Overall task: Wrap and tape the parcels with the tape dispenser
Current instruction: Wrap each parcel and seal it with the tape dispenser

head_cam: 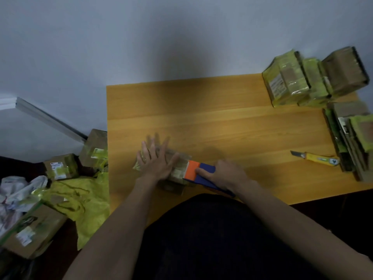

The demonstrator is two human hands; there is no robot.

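Observation:
A small brown cardboard parcel [178, 172] lies on the wooden table [222, 122] near its front edge. My left hand [156, 158] presses flat on the parcel's top with straight, spread fingers, blurred by motion. My right hand [224, 174] grips the orange and blue tape dispenser [198, 171], whose orange end lies against the parcel's right side. Much of the parcel is hidden under my left hand.
Several parcels wrapped in yellow-green tape [314, 77] stand at the table's back right, with more stacked cardboard [351, 138] at the right edge. A yellow utility knife [314, 157] lies beside them. Left of the table are more boxes [60, 166] and yellow plastic wrap [80, 201].

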